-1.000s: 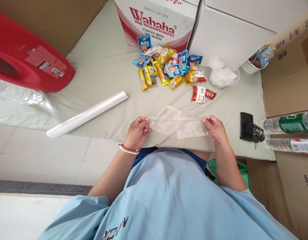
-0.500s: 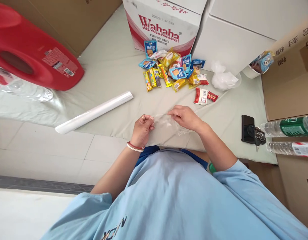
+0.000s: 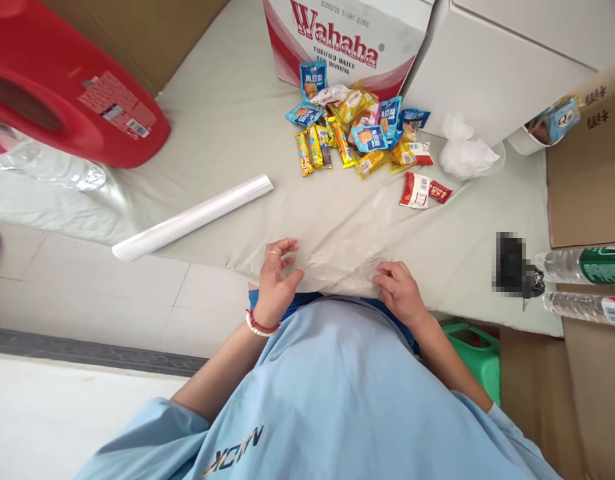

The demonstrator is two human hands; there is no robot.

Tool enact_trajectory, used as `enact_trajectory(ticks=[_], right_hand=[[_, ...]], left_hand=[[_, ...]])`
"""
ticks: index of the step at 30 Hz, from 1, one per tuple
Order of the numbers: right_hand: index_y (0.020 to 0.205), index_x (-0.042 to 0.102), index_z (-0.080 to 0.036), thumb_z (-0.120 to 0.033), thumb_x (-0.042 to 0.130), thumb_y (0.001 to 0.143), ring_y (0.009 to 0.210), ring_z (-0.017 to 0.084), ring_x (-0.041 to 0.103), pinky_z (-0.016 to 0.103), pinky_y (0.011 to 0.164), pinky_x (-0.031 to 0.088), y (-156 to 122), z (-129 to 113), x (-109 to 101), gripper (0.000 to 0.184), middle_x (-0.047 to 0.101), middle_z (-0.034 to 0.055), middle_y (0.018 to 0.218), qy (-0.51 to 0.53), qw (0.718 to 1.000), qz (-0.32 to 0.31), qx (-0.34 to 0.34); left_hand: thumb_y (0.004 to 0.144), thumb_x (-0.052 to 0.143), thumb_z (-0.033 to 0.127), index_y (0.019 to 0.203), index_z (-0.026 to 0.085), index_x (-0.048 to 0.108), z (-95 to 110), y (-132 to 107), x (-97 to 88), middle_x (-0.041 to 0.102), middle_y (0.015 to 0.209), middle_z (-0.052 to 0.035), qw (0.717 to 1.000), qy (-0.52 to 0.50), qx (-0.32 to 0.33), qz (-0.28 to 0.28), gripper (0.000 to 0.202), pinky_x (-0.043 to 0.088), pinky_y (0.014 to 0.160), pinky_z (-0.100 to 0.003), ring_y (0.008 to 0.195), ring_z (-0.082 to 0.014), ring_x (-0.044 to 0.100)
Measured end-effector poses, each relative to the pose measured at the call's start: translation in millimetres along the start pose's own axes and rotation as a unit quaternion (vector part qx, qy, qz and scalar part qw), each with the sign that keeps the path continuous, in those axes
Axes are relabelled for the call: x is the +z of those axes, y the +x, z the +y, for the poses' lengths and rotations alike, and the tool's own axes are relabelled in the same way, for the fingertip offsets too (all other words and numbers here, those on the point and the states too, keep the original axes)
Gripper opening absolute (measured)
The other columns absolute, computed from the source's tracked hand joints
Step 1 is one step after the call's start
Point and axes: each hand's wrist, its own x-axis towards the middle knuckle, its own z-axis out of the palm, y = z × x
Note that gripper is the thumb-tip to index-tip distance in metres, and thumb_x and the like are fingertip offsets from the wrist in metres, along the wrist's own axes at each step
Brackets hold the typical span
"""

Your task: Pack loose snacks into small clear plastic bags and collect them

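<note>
A clear plastic bag or sheet (image 3: 344, 257) lies nearly flat at the table's front edge, its outline hard to make out against the cloth. At its left side is my left hand (image 3: 280, 280), with thumb and fingers apart and nothing visible between them. My right hand (image 3: 400, 290) pinches the near right edge of the plastic with its fingertips. Beyond the plastic lies a pile of small packaged snacks (image 3: 370, 138) in blue, yellow and red wrappers. One red-and-white snack packet (image 3: 416, 190) sits apart from the pile.
A white roll of plastic (image 3: 194, 219) lies slantwise on the left. Behind the snacks stands a Wahaha carton (image 3: 347, 50). A red jug (image 3: 122, 113) is far left. White bundled plastic (image 3: 467, 153), a blurred dark object (image 3: 510, 265) and bottles (image 3: 597, 265) are at right.
The plastic, held up between both hands before, is now spread lower on the table. My left hand has opened; my right hand has moved down and right. The view has shifted slightly.
</note>
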Motion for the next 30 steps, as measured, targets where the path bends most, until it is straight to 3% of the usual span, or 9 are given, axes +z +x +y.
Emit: enact_trajectory(ticks=[5,8,10,12,16,20,24,27,30], right_hand=[[0.094,0.073,-0.025,-0.008,0.046,0.097,0.090,0.022,0.056,0.039,0.079,0.055,10,-7,-2,0.032,0.067,0.0082,0.111,0.000,1.000,0.005,-0.028],[0.094,0.073,-0.025,-0.008,0.048,0.098,0.092,0.022,0.055,0.039,0.080,0.054,20,-10,-9,0.030,0.067,0.0085,0.113,-0.011,0.999,0.004,-0.038],[0.094,0.073,-0.026,-0.007,0.049,0.097,0.094,0.023,0.054,0.039,0.080,0.054,21,-9,-11,0.030,0.067,0.0082,0.114,-0.021,0.999,0.008,-0.035],[0.093,0.073,-0.025,-0.005,0.048,0.096,0.095,0.023,0.054,0.038,0.080,0.054,17,-5,-12,0.032,0.067,0.0084,0.115,-0.031,0.999,0.017,-0.025],[0.097,0.075,-0.024,-0.007,0.048,0.096,0.095,0.023,0.057,0.038,0.080,0.055,0,7,-10,0.032,0.067,0.0094,0.112,-0.029,0.999,0.041,0.014],[0.107,0.075,-0.025,-0.016,0.051,0.099,0.094,0.021,0.063,0.036,0.079,0.056,-15,14,-16,0.027,0.068,0.0084,0.109,0.066,0.995,0.007,0.079],[0.115,0.073,-0.025,-0.039,0.058,0.101,0.077,0.016,0.062,0.033,0.070,0.055,-5,19,-38,0.024,0.069,0.0081,0.114,0.147,0.970,0.016,0.193],[0.132,0.064,-0.027,-0.055,0.063,0.095,0.103,0.025,0.062,0.042,0.089,0.055,26,27,-46,0.046,0.070,0.0100,0.119,0.088,0.962,0.104,0.237],[0.146,0.053,-0.025,-0.062,0.074,0.082,0.120,0.031,0.057,0.049,0.098,0.051,69,38,-30,0.076,0.069,0.0122,0.126,0.070,0.957,0.119,0.257]], left_hand=[[0.070,0.086,0.043,0.136,0.021,0.058,57,3,30.3,0.049,0.152,-0.0177,0.970,0.148,0.193,-0.002,0.075,0.025,0.124,-0.057,0.152,-0.0417,0.033],[0.068,0.090,0.041,0.128,0.023,0.065,77,9,63.5,0.054,0.149,-0.0165,0.948,0.190,0.245,-0.066,0.067,0.019,0.124,-0.057,0.153,-0.0444,0.031],[0.075,0.084,0.035,0.115,0.023,0.071,73,19,79.0,0.067,0.130,-0.0141,0.943,0.208,0.237,-0.104,0.044,0.026,0.120,-0.054,0.139,-0.0411,0.049],[0.081,0.076,0.032,0.095,0.022,0.073,61,35,84.0,0.072,0.096,-0.0096,0.954,0.202,0.194,-0.103,0.017,0.039,0.105,-0.046,0.108,-0.0334,0.064],[0.086,0.071,0.038,0.067,0.021,0.066,30,68,70.2,0.050,0.056,0.0015,0.995,0.076,0.059,-0.027,0.025,0.038,0.065,-0.030,0.059,-0.0167,0.047],[0.089,0.064,0.043,0.068,0.022,0.062,13,77,55.9,0.039,0.053,0.0057,0.998,0.039,-0.016,0.056,0.030,0.031,0.055,-0.028,0.051,-0.0126,0.037],[0.091,0.058,0.047,0.070,0.022,0.062,10,66,55.9,0.040,0.054,0.0059,0.993,0.107,-0.012,0.052,0.033,0.033,0.057,-0.028,0.053,-0.0128,0.039],[0.093,0.054,0.048,0.071,0.021,0.062,14,58,60.2,0.041,0.056,0.0054,0.987,0.155,0.023,0.043,0.036,0.035,0.062,-0.029,0.057,-0.0129,0.041],[0.095,0.052,0.049,0.071,0.022,0.062,14,57,63.4,0.043,0.057,0.0046,0.983,0.174,0.047,0.036,0.038,0.037,0.064,-0.029,0.060,-0.0138,0.045]])
